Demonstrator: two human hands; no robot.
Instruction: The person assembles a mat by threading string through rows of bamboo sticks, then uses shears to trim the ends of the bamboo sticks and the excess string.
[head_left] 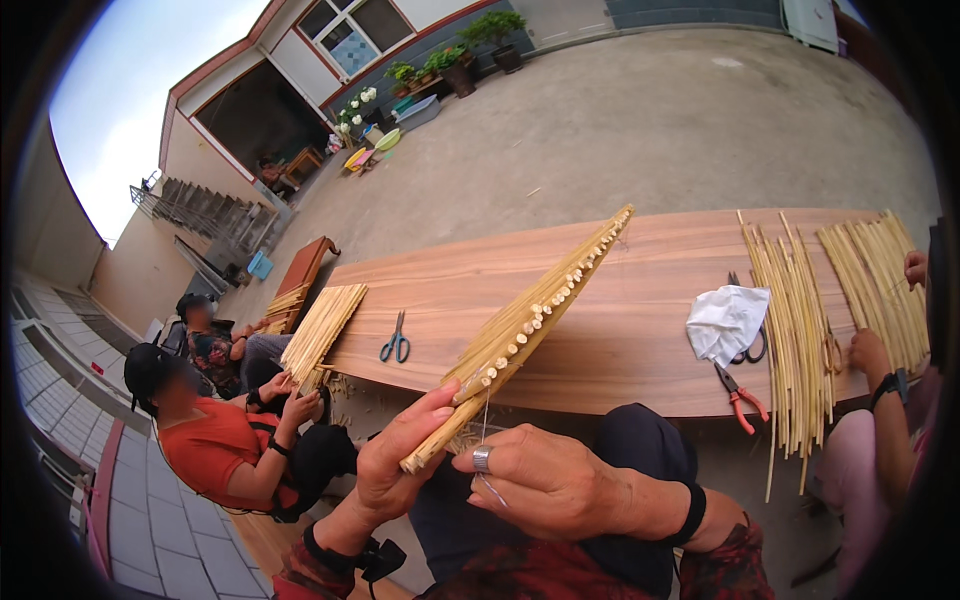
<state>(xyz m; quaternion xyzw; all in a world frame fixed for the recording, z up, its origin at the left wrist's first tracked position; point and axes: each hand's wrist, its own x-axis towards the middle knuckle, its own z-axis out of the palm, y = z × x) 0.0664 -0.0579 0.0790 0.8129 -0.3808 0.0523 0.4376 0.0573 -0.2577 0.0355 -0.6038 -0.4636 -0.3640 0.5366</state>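
My left hand point(398, 455) is closed round the near end of a mat of straw-coloured stalks point(500, 318), tilted up on edge above the table's front. Along the mat's side the pale cut ends of the stalks stand in a row. My right hand point(565, 482) is pinched shut just below and right of that end, wearing a wide silver-coloured ring point(482, 459). A thin thread point(486, 418) runs from the mat down to these fingers, with a short loop below them. Whether a needle is in the pinch cannot be seen.
On the long wooden table point(640, 330) lie blue-handled scissors point(397, 340), a white cloth point(727, 322) over dark-handled scissors point(752, 345), red-handled pliers point(740, 398) and loose stalks point(797, 340). A co-worker's hands rest at another stalk mat point(872, 275) on the right. Two people work at the left.
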